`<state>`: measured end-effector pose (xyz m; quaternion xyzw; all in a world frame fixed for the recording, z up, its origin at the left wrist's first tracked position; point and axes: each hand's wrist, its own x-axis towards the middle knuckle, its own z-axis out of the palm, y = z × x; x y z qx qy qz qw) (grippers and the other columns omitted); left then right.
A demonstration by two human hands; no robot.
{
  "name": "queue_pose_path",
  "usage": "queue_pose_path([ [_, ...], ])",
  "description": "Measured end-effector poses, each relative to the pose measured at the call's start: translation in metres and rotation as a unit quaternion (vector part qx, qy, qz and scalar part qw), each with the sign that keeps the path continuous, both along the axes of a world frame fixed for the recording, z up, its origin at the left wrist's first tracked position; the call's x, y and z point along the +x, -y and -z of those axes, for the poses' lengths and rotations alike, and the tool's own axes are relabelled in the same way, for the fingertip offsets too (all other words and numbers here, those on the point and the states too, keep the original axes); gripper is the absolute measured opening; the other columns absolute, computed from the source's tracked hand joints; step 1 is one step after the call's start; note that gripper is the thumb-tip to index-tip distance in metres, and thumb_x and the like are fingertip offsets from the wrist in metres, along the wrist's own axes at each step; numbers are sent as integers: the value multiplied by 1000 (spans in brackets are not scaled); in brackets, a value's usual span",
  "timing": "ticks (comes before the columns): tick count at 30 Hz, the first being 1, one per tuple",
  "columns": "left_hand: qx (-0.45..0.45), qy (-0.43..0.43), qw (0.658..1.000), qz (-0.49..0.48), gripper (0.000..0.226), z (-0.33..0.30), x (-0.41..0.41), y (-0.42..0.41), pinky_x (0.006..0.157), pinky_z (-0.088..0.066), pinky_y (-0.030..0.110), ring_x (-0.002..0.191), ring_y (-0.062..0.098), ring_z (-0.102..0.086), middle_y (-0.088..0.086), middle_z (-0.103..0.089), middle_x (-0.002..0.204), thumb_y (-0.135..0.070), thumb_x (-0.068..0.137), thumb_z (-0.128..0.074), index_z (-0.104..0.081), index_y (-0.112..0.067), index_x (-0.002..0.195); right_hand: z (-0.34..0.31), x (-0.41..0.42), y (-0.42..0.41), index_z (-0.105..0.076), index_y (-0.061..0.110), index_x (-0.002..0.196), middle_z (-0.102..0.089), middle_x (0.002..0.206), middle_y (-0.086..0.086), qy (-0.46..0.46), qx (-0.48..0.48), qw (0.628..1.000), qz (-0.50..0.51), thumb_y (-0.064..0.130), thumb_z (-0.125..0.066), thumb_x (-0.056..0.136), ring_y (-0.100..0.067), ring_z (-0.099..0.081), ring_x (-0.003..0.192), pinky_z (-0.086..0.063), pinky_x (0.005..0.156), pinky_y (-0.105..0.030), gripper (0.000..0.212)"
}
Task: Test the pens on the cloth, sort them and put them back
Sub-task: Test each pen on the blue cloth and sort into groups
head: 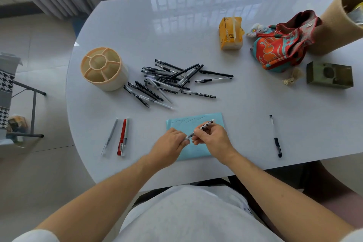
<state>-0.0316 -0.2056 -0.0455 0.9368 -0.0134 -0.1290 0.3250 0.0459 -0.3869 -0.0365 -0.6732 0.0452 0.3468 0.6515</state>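
white table [255, 104] | blue cloth [216, 119] under both hands | left hand [170, 141], right hand [211, 136] pinch spotted pen [204, 126]

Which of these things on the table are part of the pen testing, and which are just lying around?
Part of the job:
- spotted pen, held by both hands (left hand, right hand)
- blue cloth
- pen pile
- pen holder
- three pens at the left
- single pen at the right

Lying about:
- yellow pack
- colourful bag
- green box
- tan tube
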Motion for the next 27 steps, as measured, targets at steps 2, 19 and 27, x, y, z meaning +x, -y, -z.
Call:
queue_pose_path([
  [2, 9, -13, 1000, -5, 32, -1, -2, -2, 77, -44, 37, 82, 15, -45, -8, -52, 78, -38, 105, -46, -50, -21, 78, 1, -2, -5, -71, 9, 85, -75, 76, -17, 10, -11, 1000, -7, 10, -70, 93, -29, -71, 68, -62, 71, -36, 8],
  [19, 90, -141, 932, -323, 30, 4, -62, -81, 65, -46, 34, 79, 21, -60, -3, -65, 82, -25, 93, -63, -57, -19, 122, 24, 117, -30, -69, 9, 123, -63, 124, -15, 324, -401, 851, -99, 10, -59, 91, -34, -50, 123, -46, 95, -40, 34],
  [27, 150, -154, 904, -370, 21, 8, -73, -105, 62, -43, 35, 72, 26, -53, 2, -63, 88, -21, 88, -62, -46, -20, 101, 43, 128, -21, -71, 10, 100, -62, 109, -12, 351, -422, 824, -144, 16, -60, 93, -34, -48, 113, -43, 86, -39, 14],
])
